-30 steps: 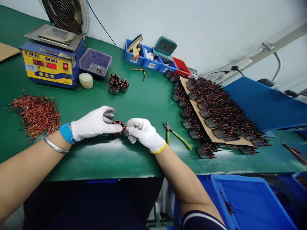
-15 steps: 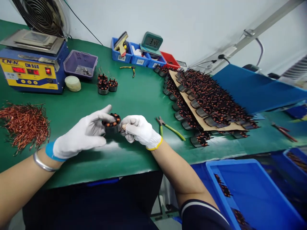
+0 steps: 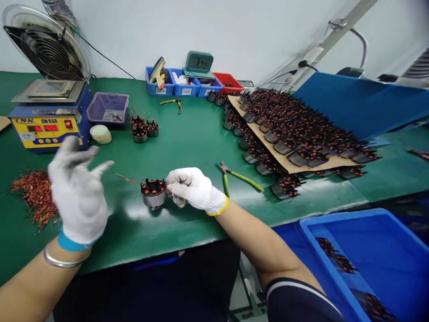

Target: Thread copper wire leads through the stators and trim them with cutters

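In the head view, a motor stator (image 3: 153, 195) with copper windings and black insulation is held by its right side in my right hand (image 3: 189, 190). My right thumb and fingers, in a white glove, close on it. Thin copper wires stick out from its left. My left hand (image 3: 78, 192), gloved too, is raised with its fingers apart and holds nothing. It hovers by the pile of copper wire scraps (image 3: 33, 197), in front of the yellow-faced solder pot (image 3: 50, 127). Green-handled cutters (image 3: 234, 174) lie to the right of my right hand.
Several stators stand stacked on a cardboard sheet (image 3: 264, 145) at right. A few more stators (image 3: 140, 133) stand beside a purple bin (image 3: 107, 109). Small pliers (image 3: 172, 103) lie near blue tool boxes (image 3: 159, 87). A blue crate (image 3: 378, 255) sits below the table edge.
My left hand has let go of the stator and moved left toward the solder pot. My right hand still holds the stator, now more upright. The view has shifted slightly.
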The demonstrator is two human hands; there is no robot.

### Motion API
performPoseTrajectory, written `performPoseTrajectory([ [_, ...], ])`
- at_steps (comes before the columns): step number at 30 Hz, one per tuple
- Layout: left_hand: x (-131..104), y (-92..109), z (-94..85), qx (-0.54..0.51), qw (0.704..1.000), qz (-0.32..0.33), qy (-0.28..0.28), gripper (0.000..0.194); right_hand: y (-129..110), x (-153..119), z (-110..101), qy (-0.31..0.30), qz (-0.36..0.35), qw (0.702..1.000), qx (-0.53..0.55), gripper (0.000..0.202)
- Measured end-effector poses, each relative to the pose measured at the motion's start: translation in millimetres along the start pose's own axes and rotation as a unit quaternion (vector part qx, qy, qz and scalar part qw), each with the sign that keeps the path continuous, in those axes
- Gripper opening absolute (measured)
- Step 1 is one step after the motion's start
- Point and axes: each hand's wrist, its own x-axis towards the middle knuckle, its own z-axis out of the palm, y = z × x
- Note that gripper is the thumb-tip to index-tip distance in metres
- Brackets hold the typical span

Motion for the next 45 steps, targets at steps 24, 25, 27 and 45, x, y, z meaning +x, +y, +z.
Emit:
performPoseTrajectory([
  [24, -27.2, 19.5, 15.1, 0.207, 0.836, 0.483, -0.159, 0.029, 2.4, -0.5, -4.9, -0.084, 0.030, 0.994, 0.071, 0.019],
  [25, -26.8, 19.1, 14.9, 0.196, 0.844, 0.474, -0.158, 0.023, 0.8, -1.3, -5.2, -0.081, 0.023, 0.995, 0.062, 0.017],
  [27, -22.0, 15.4, 14.0, 0.106, 0.901, 0.414, -0.079, 0.015, -1.5, -2.6, -4.3, -0.065, 0.014, 0.997, 0.036, 0.013],
  [45, 6.0, 4.3, 24.0, -0.149, 0.905, -0.257, -0.303, 0.042, 2.4, -1.1, -0.3, -0.007, -0.040, 0.968, -0.246, 0.007],
])
